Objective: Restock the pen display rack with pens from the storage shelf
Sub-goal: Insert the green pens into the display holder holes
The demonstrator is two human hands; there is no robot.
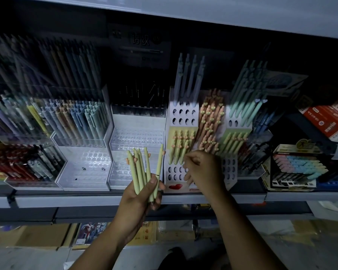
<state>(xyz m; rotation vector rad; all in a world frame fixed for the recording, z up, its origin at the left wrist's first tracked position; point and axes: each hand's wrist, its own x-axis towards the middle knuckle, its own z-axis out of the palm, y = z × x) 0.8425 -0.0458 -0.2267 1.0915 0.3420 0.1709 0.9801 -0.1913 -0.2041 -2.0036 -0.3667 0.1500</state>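
My left hand (140,197) grips a bunch of several pale green pens (142,168) with small pink heart clips, held upright in front of the shelf. To its right stands the white stepped pen display rack (183,116) with rows of round holes. Its yellow-green step holds several matching green pens (179,148). My right hand (203,168) is at the lower rows of that rack, fingers curled and pinched by the bottom of a green pen there; whether it grips the pen is unclear. Blue-grey pens (189,78) stand in the top row, orange pens (210,121) beside them.
Clear acrylic pen holders (137,141), partly vacant, stand left of the rack, and fuller ones (80,121) further left. Mint pens (246,98), an eraser box (295,168) and red cartons (328,121) sit to the right. Cardboard boxes (37,236) lie below the shelf edge (86,199).
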